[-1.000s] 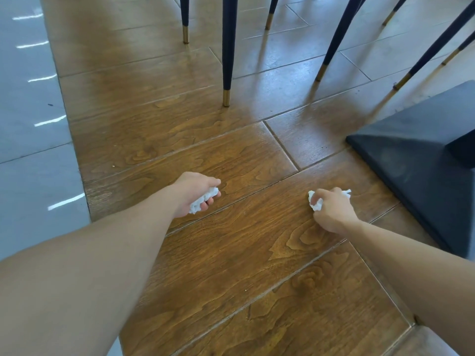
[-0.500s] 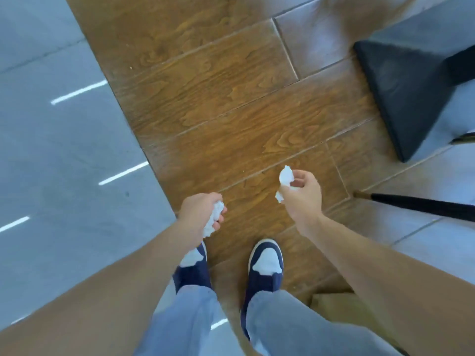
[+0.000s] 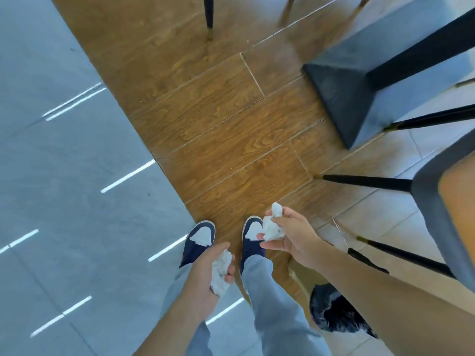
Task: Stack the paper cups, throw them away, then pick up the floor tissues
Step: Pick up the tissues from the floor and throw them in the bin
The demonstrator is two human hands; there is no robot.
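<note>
My left hand [image 3: 203, 276] is closed around a crumpled white tissue [image 3: 220, 272], held above my left shoe. A second crumpled white tissue [image 3: 273, 226] sits in my right hand [image 3: 293, 237], with a tuft sticking up past the fingers, over my right shoe. Both hands hang in front of my legs, well above the floor. No paper cups are in view.
I stand on wood-look floor [image 3: 218, 119] beside grey tiles [image 3: 64, 176]. A dark table base [image 3: 341, 98] and black chair legs [image 3: 365, 182] stand to the right. A bin with a black liner [image 3: 334, 314] sits under my right forearm. Another chair leg [image 3: 208, 16] stands ahead.
Both hands lifted the tissues off the floor and drew back toward my body. The view swung down to my feet; the bin's black liner now shows at lower right.
</note>
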